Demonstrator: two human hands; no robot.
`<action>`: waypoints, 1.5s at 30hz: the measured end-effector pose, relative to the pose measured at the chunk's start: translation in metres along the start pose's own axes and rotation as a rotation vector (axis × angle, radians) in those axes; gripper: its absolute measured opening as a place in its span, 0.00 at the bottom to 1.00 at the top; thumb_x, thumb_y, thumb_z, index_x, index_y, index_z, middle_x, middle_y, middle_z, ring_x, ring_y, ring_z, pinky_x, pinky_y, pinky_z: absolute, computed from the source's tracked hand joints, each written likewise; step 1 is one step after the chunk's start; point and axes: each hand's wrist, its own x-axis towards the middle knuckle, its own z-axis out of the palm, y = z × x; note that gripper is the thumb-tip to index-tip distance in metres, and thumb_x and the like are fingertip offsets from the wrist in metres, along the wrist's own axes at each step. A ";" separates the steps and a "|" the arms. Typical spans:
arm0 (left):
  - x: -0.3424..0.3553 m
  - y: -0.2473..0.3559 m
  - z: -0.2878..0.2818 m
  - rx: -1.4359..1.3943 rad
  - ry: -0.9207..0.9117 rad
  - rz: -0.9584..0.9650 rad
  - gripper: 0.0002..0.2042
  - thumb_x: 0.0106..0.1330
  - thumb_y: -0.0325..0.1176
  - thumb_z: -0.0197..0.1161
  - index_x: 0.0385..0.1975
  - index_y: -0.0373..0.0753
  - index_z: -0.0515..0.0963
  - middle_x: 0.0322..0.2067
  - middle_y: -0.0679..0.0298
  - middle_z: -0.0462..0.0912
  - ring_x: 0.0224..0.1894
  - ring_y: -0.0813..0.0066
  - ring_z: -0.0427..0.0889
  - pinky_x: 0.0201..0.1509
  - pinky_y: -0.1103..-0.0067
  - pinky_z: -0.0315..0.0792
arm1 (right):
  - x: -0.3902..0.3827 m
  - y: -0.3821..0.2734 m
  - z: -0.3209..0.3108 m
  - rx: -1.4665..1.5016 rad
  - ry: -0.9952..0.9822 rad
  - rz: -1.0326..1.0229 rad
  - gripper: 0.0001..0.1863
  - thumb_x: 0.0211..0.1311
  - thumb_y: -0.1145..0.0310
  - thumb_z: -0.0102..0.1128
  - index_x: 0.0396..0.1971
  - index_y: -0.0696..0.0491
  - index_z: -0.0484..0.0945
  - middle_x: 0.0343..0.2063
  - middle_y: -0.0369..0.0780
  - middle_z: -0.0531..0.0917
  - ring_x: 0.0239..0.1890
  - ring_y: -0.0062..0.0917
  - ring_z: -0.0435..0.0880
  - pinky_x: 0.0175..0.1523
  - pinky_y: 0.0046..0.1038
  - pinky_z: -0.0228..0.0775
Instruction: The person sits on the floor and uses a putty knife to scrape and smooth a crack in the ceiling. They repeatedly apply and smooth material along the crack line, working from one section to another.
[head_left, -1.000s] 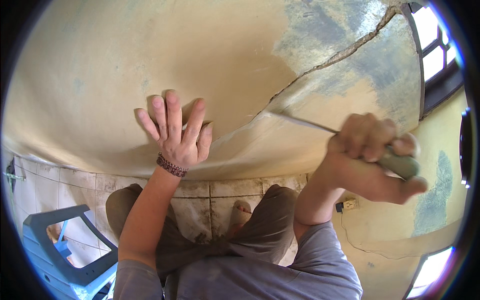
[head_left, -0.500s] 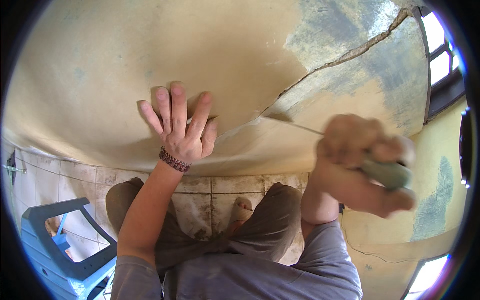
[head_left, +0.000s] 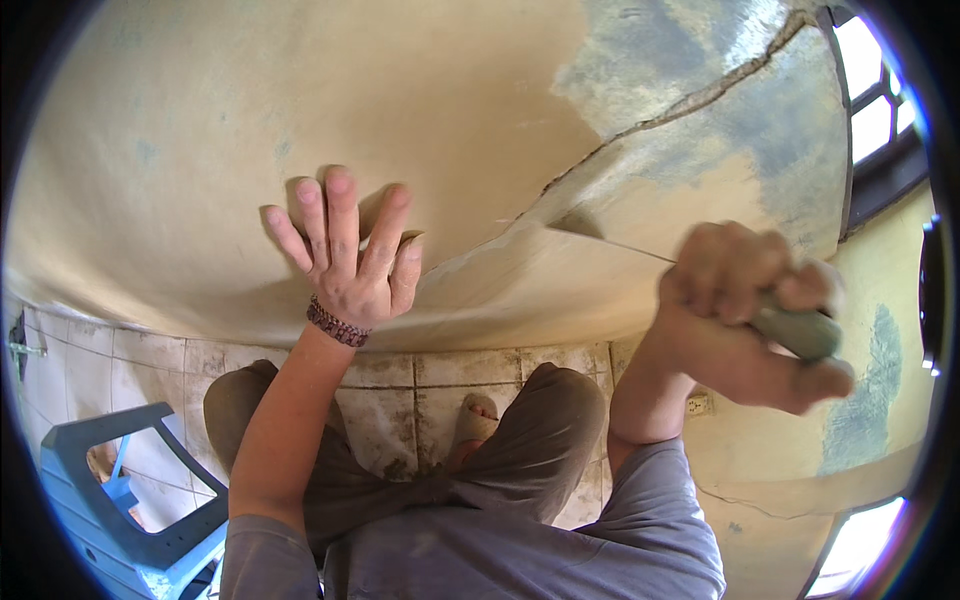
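My left hand (head_left: pixel 350 265) rests with fingers spread against the tan plastered wall (head_left: pixel 420 90), and it holds nothing. A braided bracelet (head_left: pixel 338 322) circles that wrist. Fingers of my right hand (head_left: pixel 740 290) wrap around the green handle of a scraper (head_left: pixel 625 246), whose thin metal blade shows almost edge-on and points left at the wall. A long crack (head_left: pixel 650 122) climbs the wall from beside my left hand to the upper right. The blade's tip is just to the right of the crack's lower, thinner part. Whether the tip touches the wall, I cannot tell.
A blue plastic stool (head_left: pixel 140 500) stands at the lower left on the white tiles. My knees and a sandalled foot (head_left: pixel 475 425) are close below the wall. To the right are a dark-framed window (head_left: pixel 880 120) and a wall socket (head_left: pixel 698 405).
My right hand and the scraper have moved a little right, drawing the blade's tip away from the crack. My left hand stays flat on the wall. The view has shifted slightly.
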 end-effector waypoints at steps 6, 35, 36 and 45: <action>0.000 -0.001 -0.001 0.002 -0.021 0.003 0.23 0.67 0.45 0.49 0.60 0.46 0.74 0.69 0.46 0.56 0.74 0.47 0.44 0.73 0.49 0.26 | -0.002 0.004 -0.011 0.062 0.033 -0.083 0.39 0.61 0.27 0.37 0.40 0.53 0.73 0.15 0.38 0.70 0.12 0.21 0.62 0.16 0.24 0.53; 0.004 -0.001 -0.004 0.044 -0.059 0.062 0.25 0.68 0.43 0.49 0.61 0.35 0.70 0.70 0.41 0.50 0.74 0.42 0.41 0.72 0.50 0.25 | -0.004 0.011 -0.013 -0.152 0.317 -0.004 0.37 0.65 0.31 0.35 0.34 0.52 0.79 0.12 0.38 0.72 0.10 0.20 0.64 0.13 0.22 0.54; 0.001 -0.003 -0.004 0.043 -0.053 0.038 0.24 0.67 0.44 0.50 0.60 0.39 0.72 0.70 0.43 0.52 0.74 0.44 0.42 0.72 0.50 0.25 | -0.007 0.020 -0.005 -0.099 0.298 0.016 0.37 0.64 0.31 0.35 0.34 0.52 0.79 0.12 0.38 0.72 0.10 0.20 0.64 0.13 0.22 0.54; -0.005 -0.006 -0.004 0.061 -0.069 0.114 0.24 0.66 0.42 0.51 0.58 0.33 0.72 0.68 0.37 0.53 0.73 0.38 0.43 0.72 0.48 0.27 | -0.066 0.048 0.027 -0.457 -0.013 0.306 0.20 0.61 0.50 0.57 0.35 0.54 0.76 0.23 0.35 0.76 0.21 0.16 0.71 0.25 0.21 0.62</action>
